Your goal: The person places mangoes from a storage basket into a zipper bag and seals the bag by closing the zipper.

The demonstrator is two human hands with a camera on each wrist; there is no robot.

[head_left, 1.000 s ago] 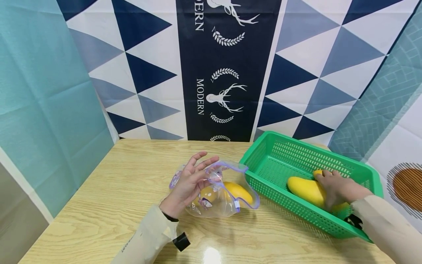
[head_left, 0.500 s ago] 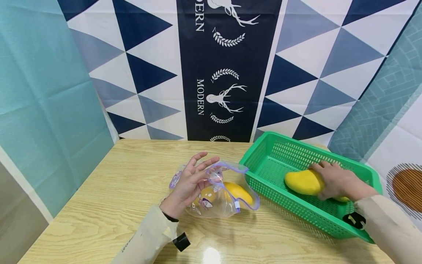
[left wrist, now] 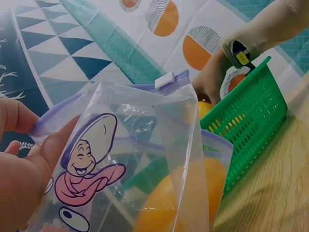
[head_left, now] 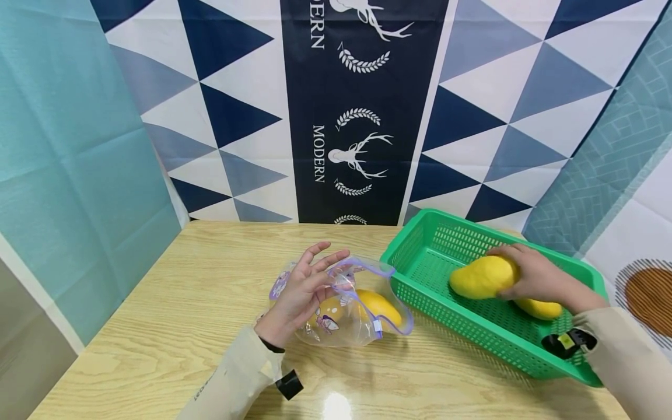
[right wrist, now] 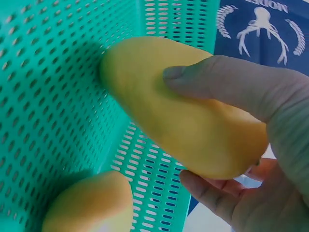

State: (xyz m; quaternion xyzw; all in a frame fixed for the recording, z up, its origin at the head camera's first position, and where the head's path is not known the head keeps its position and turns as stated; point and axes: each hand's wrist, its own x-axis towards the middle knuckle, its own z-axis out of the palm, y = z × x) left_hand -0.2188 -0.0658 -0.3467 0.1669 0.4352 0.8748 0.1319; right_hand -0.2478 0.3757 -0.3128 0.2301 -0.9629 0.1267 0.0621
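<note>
My right hand (head_left: 530, 271) grips a yellow mango (head_left: 485, 277), thumb on one side and fingers round the other, raised off the floor of the green basket (head_left: 420, 265). A second mango (head_left: 541, 309) lies in the basket below it; the right wrist view shows this other mango (right wrist: 91, 205) at lower left. On the table, my left hand (head_left: 307, 291) pinches the purple rim of a clear slider bag (head_left: 341, 335) between thumb and finger. The bag's mouth gapes toward the basket. Inside the bag rests a mango (head_left: 380, 306), with more yellow fruit seen through the printed plastic.
The basket stands at the right of the wooden table (head_left: 157, 326), its near left side close to the bag's mouth. A patterned cloth backdrop (head_left: 236, 116) rises behind the table's far edge. The bag's white slider (left wrist: 164, 79) sits at one end of its rim.
My right hand has taken hold of the mango and lifted it up and a little left, uncovering the one below. The left hand and bag stay put.
</note>
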